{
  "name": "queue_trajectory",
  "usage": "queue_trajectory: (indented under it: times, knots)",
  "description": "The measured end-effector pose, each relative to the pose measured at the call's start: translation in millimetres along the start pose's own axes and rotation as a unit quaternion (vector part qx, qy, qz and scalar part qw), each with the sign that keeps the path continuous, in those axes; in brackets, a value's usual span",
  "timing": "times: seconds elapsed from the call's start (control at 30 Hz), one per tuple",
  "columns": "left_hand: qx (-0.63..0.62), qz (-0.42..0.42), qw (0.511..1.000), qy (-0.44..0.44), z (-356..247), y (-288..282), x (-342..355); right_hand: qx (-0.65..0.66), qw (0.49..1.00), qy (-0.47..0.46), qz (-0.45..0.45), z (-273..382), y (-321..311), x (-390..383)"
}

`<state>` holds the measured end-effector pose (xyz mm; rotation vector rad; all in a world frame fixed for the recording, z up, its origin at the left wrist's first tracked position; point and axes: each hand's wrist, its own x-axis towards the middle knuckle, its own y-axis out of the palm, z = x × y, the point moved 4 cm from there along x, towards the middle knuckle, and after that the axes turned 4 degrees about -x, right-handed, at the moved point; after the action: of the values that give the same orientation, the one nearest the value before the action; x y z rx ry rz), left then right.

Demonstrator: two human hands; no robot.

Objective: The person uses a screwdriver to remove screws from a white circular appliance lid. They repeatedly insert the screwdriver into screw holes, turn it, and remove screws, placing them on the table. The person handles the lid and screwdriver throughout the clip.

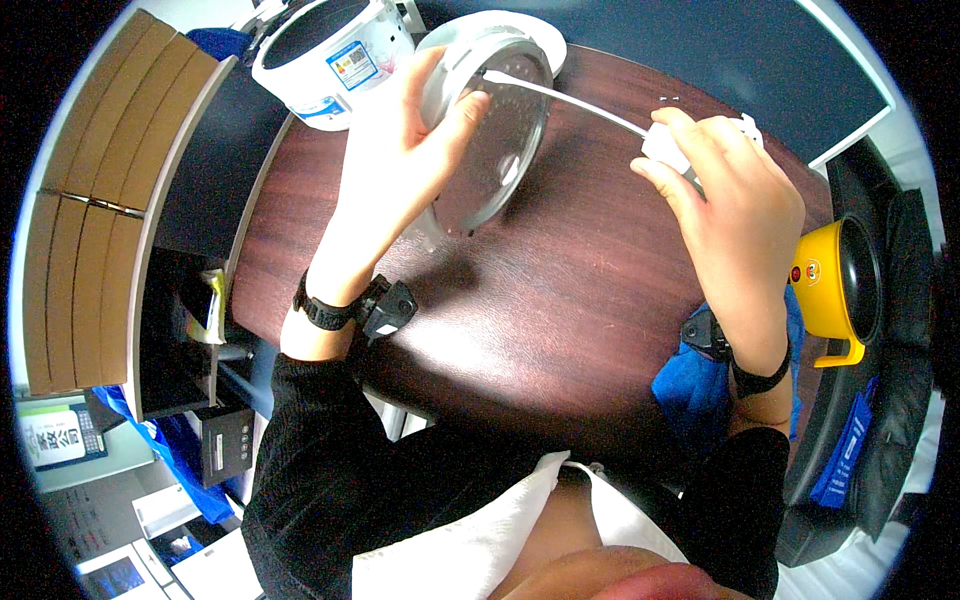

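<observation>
My left hand (405, 140) grips a round, see-through lid (505, 150) with a pale rim, tilted on edge above the table; droplets or spots show on it. My right hand (735, 190) is closed around a white blocky piece (665, 148). From that piece a thin white stem (580, 102) runs left to the lid's upper part; whether its tip touches the lid I cannot tell. Behind the lid shows a white round plate-like thing (548, 42), partly hidden. A white pot (330, 75) with stickers stands beyond my left hand.
Under my hands is a dark brown wooden table (560, 290). To the right stand a yellow pot (822, 275) with a dark inside and, under my right wrist, a blue cloth (695, 385). Shelving (190, 200) borders the left; a dark blue panel (700, 50) rises behind.
</observation>
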<state>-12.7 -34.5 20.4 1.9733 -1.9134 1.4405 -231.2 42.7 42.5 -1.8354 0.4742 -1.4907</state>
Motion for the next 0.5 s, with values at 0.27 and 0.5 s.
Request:
queue_trajectory:
  times: [0.27, 0.5]
  knots:
    - [-0.070, 0.042, 0.996, -0.042, 0.8, -2.5, -2.4, -0.005, 0.999, -0.030, -0.009, -7.2, -2.9, 3.0]
    - [-0.078, 0.000, 0.997, -0.007, -6.1, -5.9, -0.7, 0.359, 0.905, 0.121, 0.193, -23.7, 15.5, -2.6]
